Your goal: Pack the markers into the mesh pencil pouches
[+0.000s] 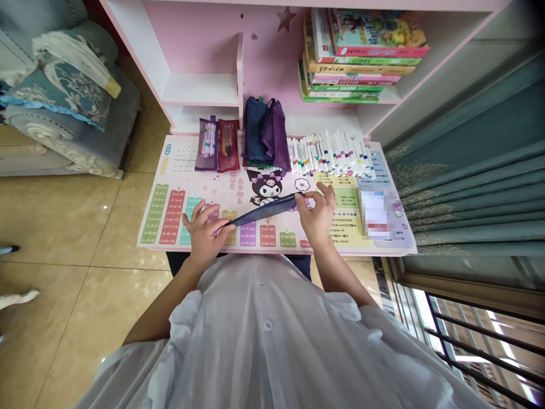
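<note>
Stretched between my two hands is a dark blue mesh pouch (268,211), held nearly edge-on above the desk mat. My left hand (206,230) pinches its left end between thumb and finger. At the other end, my right hand (315,216) pinches the upper corner, its remaining fingers spread. Beyond it lies a pile of dark blue and purple mesh pouches (260,133). White markers (327,153) with coloured bands sit in a long row to the right of that pile. On the left lie a purple pouch (207,145) with markers inside and a red pouch (229,146), also filled.
The pink desk (191,249) carries a printed mat. A phone (376,215) rests at its right side. Books (361,68) are stacked on the shelf behind. Curtains (468,165) hang at the right, and a grey sofa (72,136) stands to the left.
</note>
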`<state>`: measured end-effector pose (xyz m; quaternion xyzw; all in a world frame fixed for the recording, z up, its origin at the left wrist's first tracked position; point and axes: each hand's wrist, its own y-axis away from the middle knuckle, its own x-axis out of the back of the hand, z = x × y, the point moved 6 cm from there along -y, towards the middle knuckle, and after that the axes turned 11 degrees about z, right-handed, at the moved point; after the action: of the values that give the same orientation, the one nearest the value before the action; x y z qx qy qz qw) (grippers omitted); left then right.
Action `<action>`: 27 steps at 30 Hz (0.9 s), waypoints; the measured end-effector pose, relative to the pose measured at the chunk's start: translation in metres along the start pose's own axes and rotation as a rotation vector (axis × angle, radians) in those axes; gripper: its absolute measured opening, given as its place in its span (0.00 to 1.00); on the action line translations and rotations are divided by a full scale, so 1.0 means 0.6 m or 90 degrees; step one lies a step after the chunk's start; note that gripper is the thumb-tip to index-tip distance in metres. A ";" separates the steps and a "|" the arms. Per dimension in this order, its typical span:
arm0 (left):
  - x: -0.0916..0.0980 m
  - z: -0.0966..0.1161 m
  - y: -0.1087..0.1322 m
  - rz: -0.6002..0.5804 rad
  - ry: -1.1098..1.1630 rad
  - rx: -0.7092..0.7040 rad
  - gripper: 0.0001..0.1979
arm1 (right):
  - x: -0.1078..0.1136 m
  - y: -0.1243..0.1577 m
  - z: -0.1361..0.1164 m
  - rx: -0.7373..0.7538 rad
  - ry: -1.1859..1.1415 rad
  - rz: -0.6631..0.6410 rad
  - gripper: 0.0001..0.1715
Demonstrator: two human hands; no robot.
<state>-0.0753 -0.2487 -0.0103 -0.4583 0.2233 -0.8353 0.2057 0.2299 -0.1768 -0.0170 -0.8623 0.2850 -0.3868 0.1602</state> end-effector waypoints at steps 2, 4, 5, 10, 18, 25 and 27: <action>-0.004 0.009 0.007 0.017 0.009 0.002 0.12 | -0.002 0.022 -0.013 -0.019 -0.020 -0.009 0.20; -0.009 0.019 0.016 0.035 0.009 0.006 0.12 | -0.010 0.046 -0.029 -0.026 -0.038 -0.031 0.21; -0.011 0.024 0.020 0.045 0.005 0.008 0.12 | -0.015 0.057 -0.036 -0.028 -0.044 -0.038 0.22; -0.017 0.044 0.039 0.069 -0.001 0.006 0.12 | -0.040 0.086 -0.049 -0.044 -0.037 -0.013 0.23; -0.017 0.058 0.055 0.063 0.028 -0.015 0.13 | -0.069 0.089 -0.039 -0.095 -0.066 -0.070 0.13; -0.026 0.072 0.053 0.016 0.062 -0.024 0.14 | -0.068 0.088 -0.040 -0.110 -0.073 -0.105 0.12; -0.026 0.077 0.052 0.018 0.078 -0.035 0.14 | -0.066 0.079 -0.032 -0.134 -0.071 -0.099 0.14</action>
<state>-0.0238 -0.2744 -0.0162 -0.4083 0.2649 -0.8524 0.1910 0.1766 -0.1908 -0.0511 -0.9138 0.2470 -0.3179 0.0540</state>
